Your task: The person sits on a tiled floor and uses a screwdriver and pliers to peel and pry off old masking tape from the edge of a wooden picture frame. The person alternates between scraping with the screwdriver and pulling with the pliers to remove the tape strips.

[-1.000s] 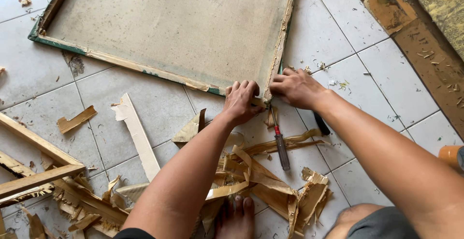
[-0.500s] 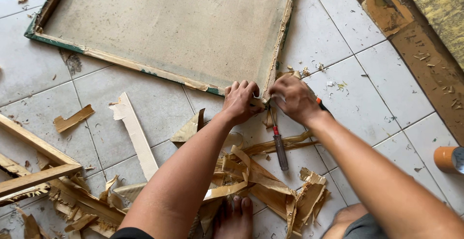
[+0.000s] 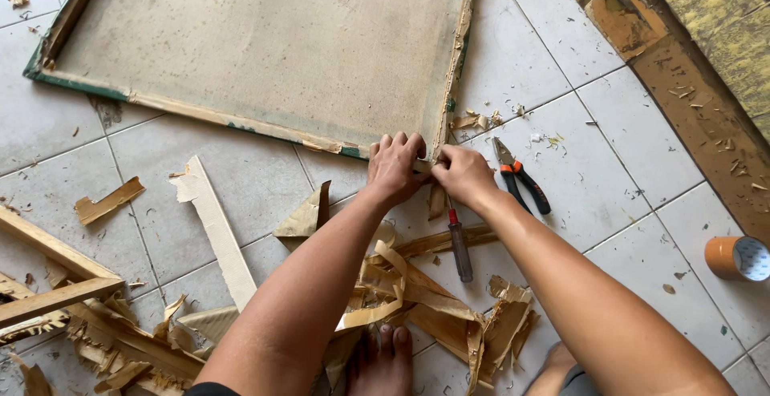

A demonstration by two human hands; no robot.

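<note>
at the near corner of the flat canvas panel with green-edged wooden frame, the left hand and right hand pinch its brown paper edging, so this looks like the peeling step; a firm pull along the edge seems due next. a red-handled screwdriver, orange-handled pliers and torn paper scraps lie near on the white tiled floor.

A large canvas board lies flat on the tiled floor, far from the person. At its near right corner the left hand and right hand meet, touching the edge. Just right of them lie pliers; a screwdriver lies nearer, between the forearms, perhaps resting on torn scraps. A tape roll sits far right, wood strips far left.
</note>
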